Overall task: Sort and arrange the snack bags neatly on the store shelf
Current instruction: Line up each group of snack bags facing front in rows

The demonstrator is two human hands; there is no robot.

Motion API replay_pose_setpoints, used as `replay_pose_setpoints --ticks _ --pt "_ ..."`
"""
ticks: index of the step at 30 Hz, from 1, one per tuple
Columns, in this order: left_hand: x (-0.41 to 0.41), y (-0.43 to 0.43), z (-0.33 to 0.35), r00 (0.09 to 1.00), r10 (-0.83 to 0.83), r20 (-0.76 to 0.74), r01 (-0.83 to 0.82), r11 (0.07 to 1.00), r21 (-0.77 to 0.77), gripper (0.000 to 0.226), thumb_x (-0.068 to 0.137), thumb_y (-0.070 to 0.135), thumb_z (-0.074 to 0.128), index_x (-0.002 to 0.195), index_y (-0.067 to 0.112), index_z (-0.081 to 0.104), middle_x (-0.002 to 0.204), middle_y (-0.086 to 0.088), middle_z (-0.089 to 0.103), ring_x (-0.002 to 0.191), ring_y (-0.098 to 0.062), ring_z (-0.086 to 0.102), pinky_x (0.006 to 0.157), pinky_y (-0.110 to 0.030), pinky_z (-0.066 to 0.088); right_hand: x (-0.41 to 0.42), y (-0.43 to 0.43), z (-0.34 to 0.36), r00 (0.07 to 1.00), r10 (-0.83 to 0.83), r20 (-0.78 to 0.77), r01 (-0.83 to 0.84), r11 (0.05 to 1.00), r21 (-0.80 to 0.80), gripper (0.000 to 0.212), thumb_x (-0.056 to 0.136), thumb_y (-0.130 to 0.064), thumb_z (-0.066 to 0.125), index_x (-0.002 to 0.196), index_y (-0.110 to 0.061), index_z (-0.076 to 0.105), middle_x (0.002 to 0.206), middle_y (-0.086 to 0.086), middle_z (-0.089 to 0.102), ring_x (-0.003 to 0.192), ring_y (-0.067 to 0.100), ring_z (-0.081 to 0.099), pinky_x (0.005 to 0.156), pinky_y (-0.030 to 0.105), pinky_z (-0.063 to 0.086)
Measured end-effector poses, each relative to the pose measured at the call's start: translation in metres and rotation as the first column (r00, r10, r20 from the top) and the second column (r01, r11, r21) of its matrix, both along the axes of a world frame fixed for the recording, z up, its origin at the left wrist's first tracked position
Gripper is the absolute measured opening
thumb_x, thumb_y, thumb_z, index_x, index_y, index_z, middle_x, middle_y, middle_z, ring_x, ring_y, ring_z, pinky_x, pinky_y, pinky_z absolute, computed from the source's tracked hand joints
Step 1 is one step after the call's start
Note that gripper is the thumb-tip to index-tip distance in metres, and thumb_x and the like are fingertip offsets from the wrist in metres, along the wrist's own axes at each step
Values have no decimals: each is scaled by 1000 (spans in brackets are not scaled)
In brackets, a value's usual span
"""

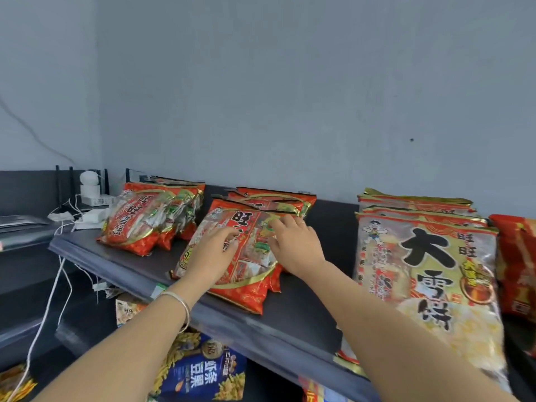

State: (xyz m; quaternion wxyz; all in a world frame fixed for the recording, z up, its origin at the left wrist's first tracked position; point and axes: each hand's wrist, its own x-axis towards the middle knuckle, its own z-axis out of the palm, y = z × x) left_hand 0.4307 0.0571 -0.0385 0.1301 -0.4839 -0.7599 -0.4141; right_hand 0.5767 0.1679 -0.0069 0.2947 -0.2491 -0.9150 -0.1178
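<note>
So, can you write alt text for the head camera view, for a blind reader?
A person's left hand and right hand rest on the front red snack bag of a pile on a dark shelf. A similar pile lies left of it, larger bags right.

Dark shelf (333,233) bears stacked red snack bags (130,227).

A single view, worn on the head. It faces forward and slightly down, close to the top shelf (313,285), whose front edge slants down to the right. The wall (290,82) fills the upper half; a lower shelf (87,329) shows at bottom left.
</note>
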Motion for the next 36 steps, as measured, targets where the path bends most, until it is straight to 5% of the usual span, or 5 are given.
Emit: replay_pose_setpoints --ticks 5,17,29,36 --pt "-25 40 29 993 -18 -113 20 1000 12 31 95 24 50 126 22 55 128 3 54 118 -15 51 99 -35 43 -40 40 28 997 -4 -72 1 999 -45 37 101 -30 37 133 -16 49 133 7 53 125 31 45 98 45 43" --pt "-97 117 72 946 1 -324 -45 991 -127 34 97 34 43 129 27 52 132 4 53 120 -15 49 98 -39 40 -122 122 70 984 -171 49 174 983 -59 37 98 -17 39 134 -16 49 132 9 51 124 32 45 98 45 38" --pt "-158 184 96 893 -377 -246 250 869 -427 40 94 51 42 123 29 59 123 7 62 112 -15 55 88 -33 40 -170 153 86 873 -447 198 480 859 -178 21 93 -13 46 112 -17 56 114 7 60 104 29 56 81 37 39" --pt "-162 194 85 842 -433 -323 230 829 -510 39 92 57 39 121 40 58 124 12 59 115 -15 50 88 -36 25 -171 154 71 844 -513 158 534 833 -144 32 94 -10 40 116 -23 58 112 5 63 102 29 58 84 40 33"
